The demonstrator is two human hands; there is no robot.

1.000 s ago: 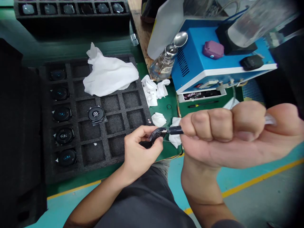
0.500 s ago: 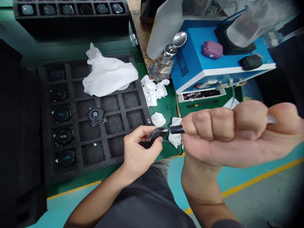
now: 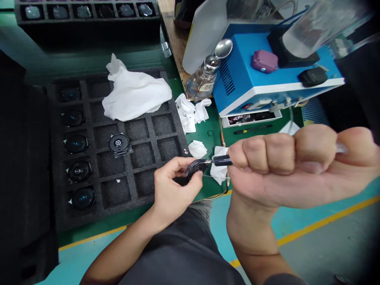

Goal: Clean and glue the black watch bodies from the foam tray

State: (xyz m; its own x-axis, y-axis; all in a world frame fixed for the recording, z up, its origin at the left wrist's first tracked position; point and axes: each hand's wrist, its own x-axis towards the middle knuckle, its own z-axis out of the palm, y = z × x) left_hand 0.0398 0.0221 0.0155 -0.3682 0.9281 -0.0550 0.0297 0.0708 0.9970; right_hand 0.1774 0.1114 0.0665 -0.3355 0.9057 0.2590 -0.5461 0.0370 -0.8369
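Observation:
Between thumb and fingers, my left hand grips a dark round watch case beside the foam tray's right edge. My right hand is closed around a black dispenser, whose metal tip meets the edge of the watch case. The exact contact point is too small to make out. To the left, the black foam tray has a column of round watches. Another round watch part rests across the tray's dividers. A white cloth lies over the tray's upper part.
A blue machine stands at the upper right, with a purple case on top. Beside it are a glass bottle and a white bottle. Crumpled tissues lie by the tray. Another foam tray is at the back.
Both hands keep their hold on the watch case and dispenser. The right hand's fingers have shifted very slightly rightward; the view has moved a little.

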